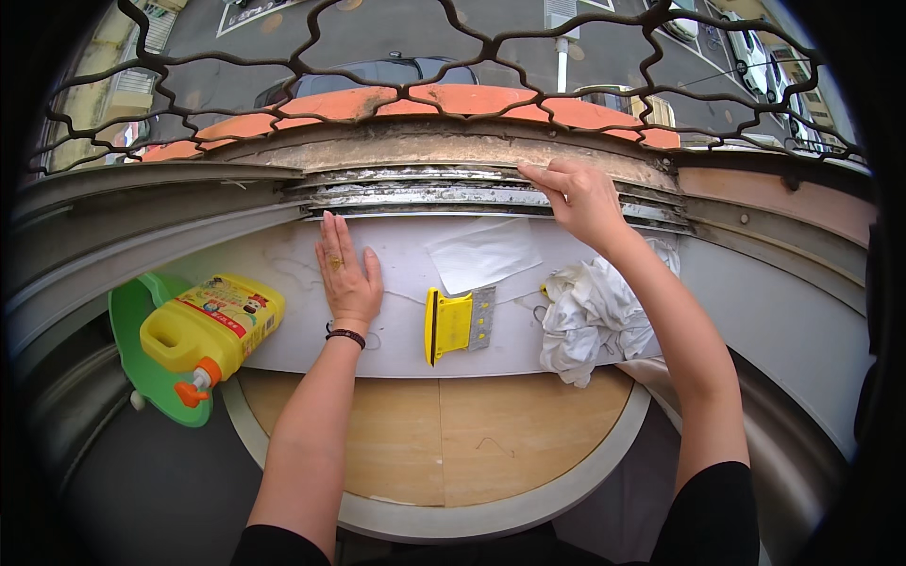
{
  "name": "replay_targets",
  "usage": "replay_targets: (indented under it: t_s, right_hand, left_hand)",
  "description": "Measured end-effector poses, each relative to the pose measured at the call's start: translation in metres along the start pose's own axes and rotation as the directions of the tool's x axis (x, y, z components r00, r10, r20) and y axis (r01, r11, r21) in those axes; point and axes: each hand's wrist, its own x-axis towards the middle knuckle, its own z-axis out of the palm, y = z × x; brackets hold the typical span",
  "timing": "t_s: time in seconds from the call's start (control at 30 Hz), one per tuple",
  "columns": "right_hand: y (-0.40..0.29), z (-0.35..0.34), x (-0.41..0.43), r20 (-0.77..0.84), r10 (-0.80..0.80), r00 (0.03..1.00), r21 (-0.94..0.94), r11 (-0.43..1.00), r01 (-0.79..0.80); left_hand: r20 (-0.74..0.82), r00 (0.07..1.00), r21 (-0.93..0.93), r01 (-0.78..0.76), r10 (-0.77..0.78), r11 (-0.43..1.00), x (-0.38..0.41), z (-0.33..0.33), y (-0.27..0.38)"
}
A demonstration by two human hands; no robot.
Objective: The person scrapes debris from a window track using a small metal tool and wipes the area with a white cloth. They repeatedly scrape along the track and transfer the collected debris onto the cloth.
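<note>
My left hand rests palm down on the white windowsill, its fingertips at the inner edge of the sliding-window track. The track's metal rails are streaked with black grime. Over the track's right part, my right hand has its fingertips bunched at the outer rail; whether something thin is between them is hidden. A yellow scraper with a grey blade section lies on the sill between my arms. Behind it is a flat white sheet, and a crumpled white cloth sits below my right forearm.
At the left, a yellow pump bottle lies tilted in a green basin. A round wooden-topped surface with a pale rim stands before me. Beyond the track runs a dark metal window grille, with parked cars below outside.
</note>
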Motion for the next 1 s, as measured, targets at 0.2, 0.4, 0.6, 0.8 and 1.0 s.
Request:
replay_targets:
  t_s: [0.2,0.4,0.6,0.8,1.0]
  right_hand:
    - [0.006,0.003,-0.004,0.162,-0.001,0.987,0.004,1.000,0.000]
    - [-0.009,0.026,0.005,0.134,-0.016,0.991,0.007,1.000,0.016]
    - [-0.015,0.047,-0.001,0.038,-0.007,0.999,0.022,1.000,0.006]
    - [-0.019,0.039,-0.007,-0.088,0.030,0.996,0.091,0.996,-0.022]
    - [0.000,0.025,0.014,-0.109,0.157,0.982,-0.126,0.977,-0.170]
  left_hand:
    - [0.001,1.000,0.007,-0.007,0.007,1.000,0.000,0.000,0.000]
    - [-0.003,1.000,0.006,-0.005,0.005,1.000,0.001,0.000,0.000]
    - [-0.013,1.000,-0.006,-0.015,0.015,1.000,0.002,0.000,0.002]
    - [0.004,1.000,-0.011,0.002,-0.002,1.000,0.000,0.000,0.000]
    - [-0.008,1.000,-0.007,-0.015,0.015,1.000,0.001,0.001,0.001]
